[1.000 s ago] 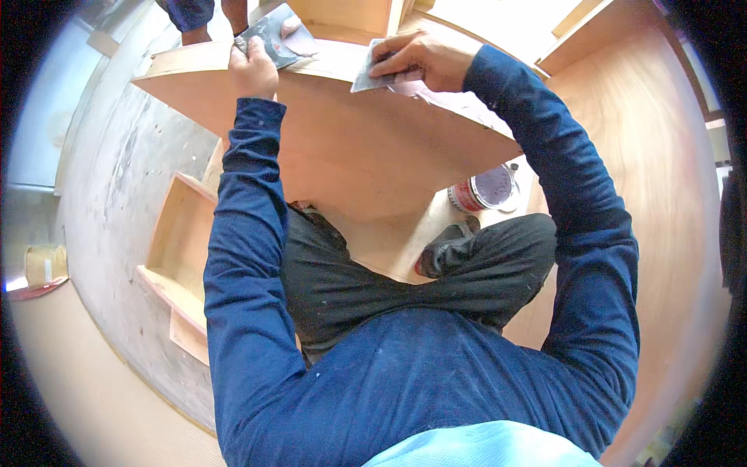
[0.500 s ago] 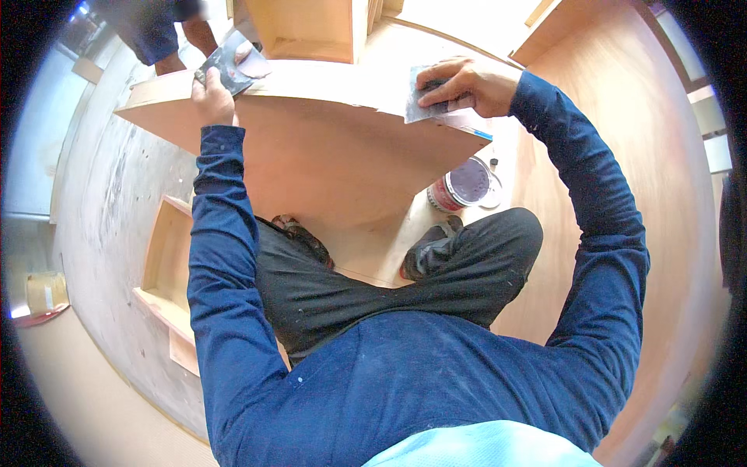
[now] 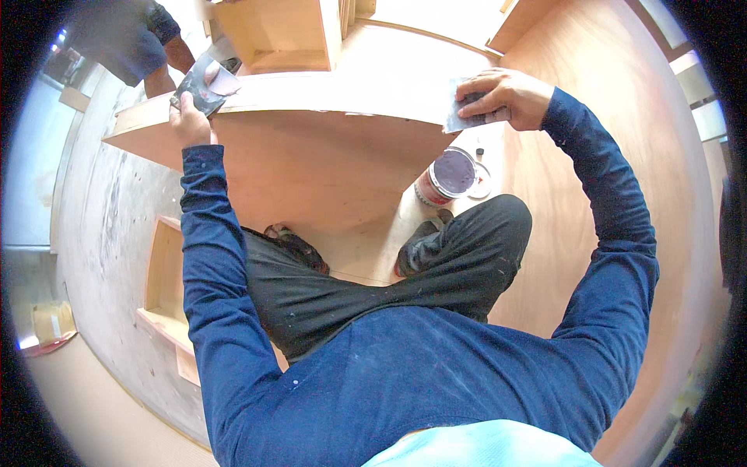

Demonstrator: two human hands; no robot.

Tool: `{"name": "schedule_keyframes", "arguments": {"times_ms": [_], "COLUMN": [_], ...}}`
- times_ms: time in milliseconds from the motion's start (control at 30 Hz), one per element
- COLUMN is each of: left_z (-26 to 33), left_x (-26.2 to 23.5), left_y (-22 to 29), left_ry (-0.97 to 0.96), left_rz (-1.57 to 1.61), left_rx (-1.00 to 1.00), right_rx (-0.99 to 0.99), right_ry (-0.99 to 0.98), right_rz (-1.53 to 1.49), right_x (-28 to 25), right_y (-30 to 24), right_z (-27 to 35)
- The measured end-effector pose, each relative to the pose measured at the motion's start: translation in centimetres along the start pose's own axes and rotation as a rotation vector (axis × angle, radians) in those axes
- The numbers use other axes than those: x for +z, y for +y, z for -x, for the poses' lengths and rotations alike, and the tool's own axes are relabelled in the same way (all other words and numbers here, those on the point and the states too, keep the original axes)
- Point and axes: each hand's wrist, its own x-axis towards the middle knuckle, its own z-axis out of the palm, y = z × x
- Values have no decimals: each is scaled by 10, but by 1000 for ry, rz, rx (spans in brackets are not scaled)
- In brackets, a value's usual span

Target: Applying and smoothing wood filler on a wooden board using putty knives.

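Head view: a long, light-brown wooden panel with a narrow pale top face lay crosswise before me and served as landmark. Above its left end, my left hand pinched a thin, dark-grey flat plate bearing a pinkish-white patch, apparently paste; the thumb lay on the near corner, the remaining fingers mostly hidden. At the panel's right end, my right hand gripped a flat, pale-grey rectangular blade, its fingers curled over the upper face; I could not tell whether the blade touched wood. Beside that end stood an open red-and-white round metal tin of mauve-grey paste.

Progress: I judged the work partly done. Ragged pale traces marked the panel's upper front edge, but glare on the top face concealed how much was coated or left.
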Motion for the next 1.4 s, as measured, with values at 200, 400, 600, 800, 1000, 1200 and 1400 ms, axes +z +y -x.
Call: {"name": "schedule_keyframes", "arguments": {"times_ms": [200,400,600,800,1000,1200,1400], "left_z": [17,44,79,125,133,131,68], "left_x": [9,26,50,81,73,67,53], "left_y": [17,39,30,47,68,78,86], "left_ry": [-24,-207,-468,-448,-333,-294,-211], "left_rz": [105,364,656,641,616,570,629], "left_rx": [-84,-335,-543,-654,-574,-512,-266], "right_rx": [152,250,197,-35,-65,39,179], "right_ry": [-11,356,837,897,766,681,527], "right_rz": [56,-192,-545,-468,-284,-205,331], "right_x": [0,10,38,48,52,51,60], "right_y": [-6,-8,-40,-55,-84,-86,-86], "right_z": [37,46,-62,-168,-182,-151,-108]}}
